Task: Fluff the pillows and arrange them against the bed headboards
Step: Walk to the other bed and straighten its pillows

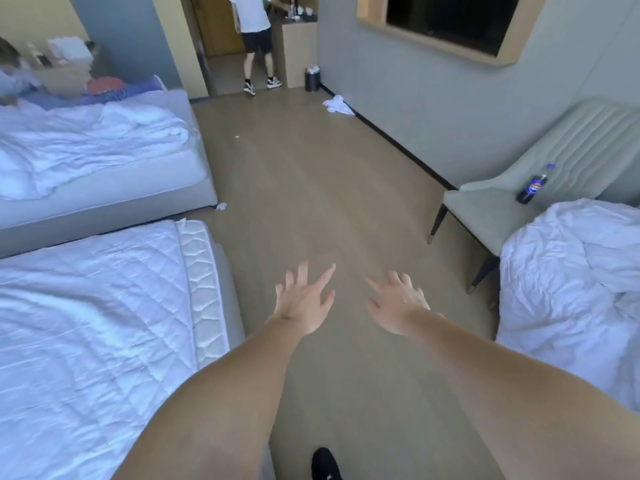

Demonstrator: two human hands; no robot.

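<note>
Both of my arms reach forward over the wooden floor (pixel 311 188). My left hand (pixel 304 299) and my right hand (pixel 398 303) are open with fingers spread and hold nothing. The near bed (pixel 86 323) at left shows a bare quilted mattress cover. A second bed (pixel 104 161) behind it carries a crumpled white duvet. A heap of white bedding (pixel 571 289) lies at the right; I cannot tell whether it holds a pillow. No pillow and no headboard show clearly.
A grey chair (pixel 502 206) with a dark cola bottle (pixel 531 188) stands by the right wall. A person (pixel 256 39) stands in the far doorway next to a counter and a small bin (pixel 311 79). A white cloth (pixel 337 105) and paper scraps lie on the floor.
</note>
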